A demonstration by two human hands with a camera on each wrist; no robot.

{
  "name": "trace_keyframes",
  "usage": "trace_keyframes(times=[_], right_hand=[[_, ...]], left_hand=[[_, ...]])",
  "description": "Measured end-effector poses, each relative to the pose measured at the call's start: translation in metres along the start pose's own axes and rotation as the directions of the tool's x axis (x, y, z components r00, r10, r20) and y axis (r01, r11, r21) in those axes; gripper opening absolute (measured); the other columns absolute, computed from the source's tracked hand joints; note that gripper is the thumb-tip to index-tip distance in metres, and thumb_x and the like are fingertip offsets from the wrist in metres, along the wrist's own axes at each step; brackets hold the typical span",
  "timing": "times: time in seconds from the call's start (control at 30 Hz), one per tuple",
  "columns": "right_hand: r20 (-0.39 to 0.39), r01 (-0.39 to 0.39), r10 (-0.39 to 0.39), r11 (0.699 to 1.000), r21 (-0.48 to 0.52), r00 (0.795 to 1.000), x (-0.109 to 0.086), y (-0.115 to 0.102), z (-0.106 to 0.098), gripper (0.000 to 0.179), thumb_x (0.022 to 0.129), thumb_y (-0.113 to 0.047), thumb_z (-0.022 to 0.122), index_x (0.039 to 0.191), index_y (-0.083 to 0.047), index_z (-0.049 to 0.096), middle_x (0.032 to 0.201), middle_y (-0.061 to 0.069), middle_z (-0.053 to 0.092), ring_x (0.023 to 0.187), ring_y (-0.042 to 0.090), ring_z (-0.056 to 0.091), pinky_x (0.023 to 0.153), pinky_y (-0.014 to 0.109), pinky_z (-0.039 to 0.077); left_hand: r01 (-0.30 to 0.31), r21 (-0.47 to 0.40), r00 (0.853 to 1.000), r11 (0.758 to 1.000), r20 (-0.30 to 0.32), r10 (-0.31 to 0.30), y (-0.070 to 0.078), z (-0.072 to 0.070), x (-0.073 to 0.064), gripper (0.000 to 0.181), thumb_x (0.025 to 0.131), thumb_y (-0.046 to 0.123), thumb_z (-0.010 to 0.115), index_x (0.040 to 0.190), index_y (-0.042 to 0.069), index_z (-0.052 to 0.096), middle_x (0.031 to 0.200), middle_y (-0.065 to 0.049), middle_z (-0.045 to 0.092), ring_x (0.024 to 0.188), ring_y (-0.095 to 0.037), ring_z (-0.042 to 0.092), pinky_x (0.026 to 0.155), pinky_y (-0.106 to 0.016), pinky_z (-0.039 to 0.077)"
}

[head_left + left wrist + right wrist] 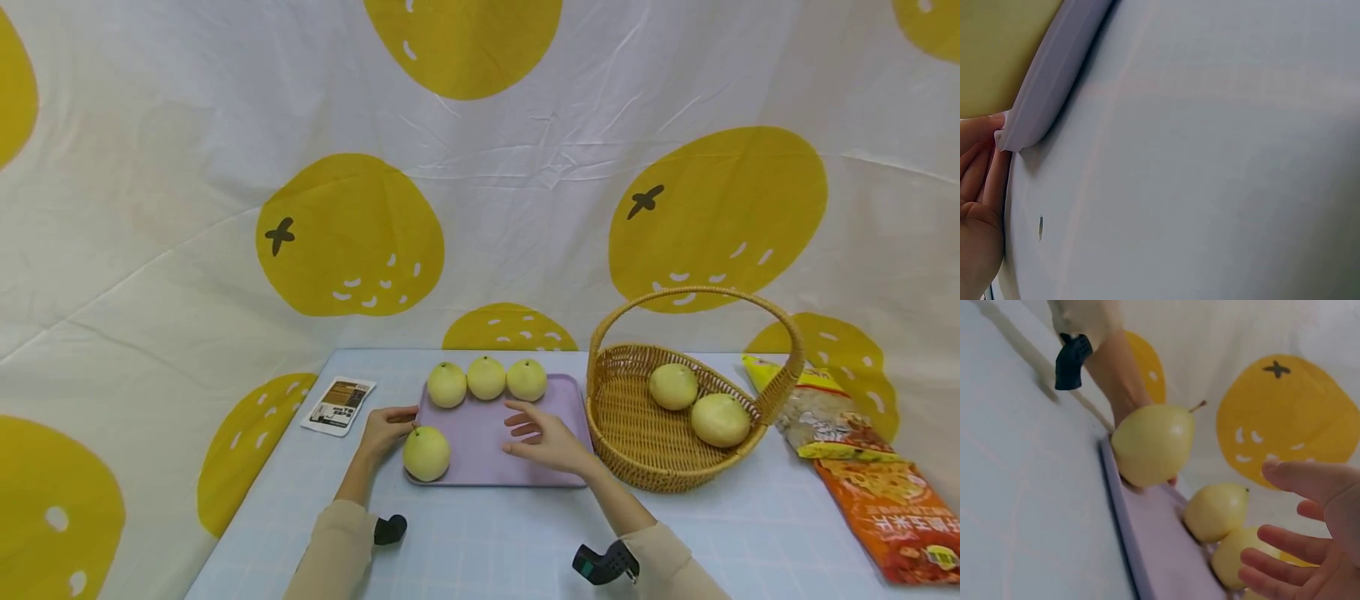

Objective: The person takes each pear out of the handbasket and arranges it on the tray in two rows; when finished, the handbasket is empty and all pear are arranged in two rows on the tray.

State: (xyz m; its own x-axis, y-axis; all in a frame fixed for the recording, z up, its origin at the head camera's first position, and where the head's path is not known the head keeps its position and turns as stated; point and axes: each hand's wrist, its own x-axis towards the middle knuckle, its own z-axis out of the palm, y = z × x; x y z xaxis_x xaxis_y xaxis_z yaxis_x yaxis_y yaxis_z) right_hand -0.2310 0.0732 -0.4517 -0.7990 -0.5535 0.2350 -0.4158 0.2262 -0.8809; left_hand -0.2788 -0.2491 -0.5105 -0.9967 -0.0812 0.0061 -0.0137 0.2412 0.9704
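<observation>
- Head view: a lilac tray (480, 442) lies flat on a table (480, 542) covered in pale blue checked cloth.
- Three pale yellow pears (486, 378) stand in a row along the tray's far edge, starting at its far left corner; a single pear (426, 454) sits at the tray's near left corner, its stem showing.
- The left hand (386, 429) is at the tray's left edge, pinching the rim; the left wrist view shows the thumb on top, close by the single pear, and fingers beneath.
- The right hand (551, 442) is above the right half of the tray, fingers spread and holding nothing, as the right wrist view also shows.
- Each forearm wears a beige sleeve (337, 533), with a black device (390, 529) near the wrist, on the near side of the tray.
- Just beside the tray, on its right, is a wicker basket (652, 477) with a tall arched handle; two more pears (720, 420) lie inside.
- Left of the tray and apart from it lies a white packet (339, 406) with dark print.
- Well to the tray's right are a yellow-and-clear snack bag (832, 417) and an orange bag (896, 517), touching.
- Behind the tray hangs a white sheet (510, 225) printed with big yellow fruit.
</observation>
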Motion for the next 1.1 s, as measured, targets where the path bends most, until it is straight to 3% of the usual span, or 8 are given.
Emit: trace_keyframes(times=[0.3,0.47,0.7,0.97,1.1], right_hand=[[0.013,0.024,-0.023,0.997,-0.075,1.0,-0.024,-0.019,-0.047,0.059,0.087,-0.016,0.068,0.136,0.003,0.042,0.116,0.023,0.059,0.103,0.038,0.06,0.084,0.044,0.053],[-0.025,0.051,-0.054,0.993,-0.107,0.998,-0.036,-0.022,-0.076,0.049,0.087,-0.012,0.067,0.13,0.004,0.048,0.111,0.02,0.062,0.099,0.035,0.062,0.082,0.035,0.054],[-0.128,0.014,-0.036,0.985,-0.175,0.991,-0.05,-0.022,-0.119,0.039,0.087,-0.01,0.067,0.121,0.006,0.055,0.108,0.021,0.063,0.096,0.027,0.062,0.081,0.027,0.053],[-0.311,-0.065,-0.002,0.976,-0.206,0.951,-0.062,-0.013,-0.162,0.046,0.089,-0.013,0.065,0.128,0.005,0.049,0.116,0.025,0.059,0.097,0.007,0.06,0.08,0.015,0.049],[-0.375,-0.1,0.001,0.964,-0.246,0.927,-0.064,-0.002,-0.18,0.049,0.09,-0.013,0.064,0.132,0.004,0.046,0.12,0.029,0.056,0.102,0.022,0.061,0.077,0.011,0.047]], left_hand=[[0.007,-0.003,1.0,1.0,-0.001,-0.007,0.004,0.0,-0.003,0.035,0.078,-0.006,0.068,0.112,-0.013,0.062,0.11,-0.026,0.064,0.106,-0.035,0.061,0.081,-0.021,0.052],[0.001,-0.021,1.0,1.0,0.019,0.0,0.009,0.0,-0.005,0.036,0.079,-0.006,0.068,0.112,-0.015,0.06,0.112,-0.029,0.062,0.107,-0.038,0.059,0.077,-0.016,0.05],[0.007,-0.005,1.0,1.0,0.001,-0.007,0.004,0.0,-0.002,0.035,0.077,-0.006,0.069,0.111,-0.013,0.062,0.109,-0.026,0.065,0.102,-0.032,0.063,0.076,-0.017,0.051],[0.018,0.011,1.0,1.0,-0.008,-0.018,0.003,0.001,-0.002,0.035,0.077,-0.006,0.069,0.111,-0.011,0.063,0.109,-0.025,0.065,0.103,-0.032,0.063,0.082,-0.024,0.052],[0.031,0.002,0.999,1.0,-0.011,-0.031,0.001,0.001,-0.001,0.035,0.077,-0.005,0.069,0.111,-0.01,0.063,0.11,-0.024,0.065,0.105,-0.032,0.062,0.084,-0.026,0.052]])
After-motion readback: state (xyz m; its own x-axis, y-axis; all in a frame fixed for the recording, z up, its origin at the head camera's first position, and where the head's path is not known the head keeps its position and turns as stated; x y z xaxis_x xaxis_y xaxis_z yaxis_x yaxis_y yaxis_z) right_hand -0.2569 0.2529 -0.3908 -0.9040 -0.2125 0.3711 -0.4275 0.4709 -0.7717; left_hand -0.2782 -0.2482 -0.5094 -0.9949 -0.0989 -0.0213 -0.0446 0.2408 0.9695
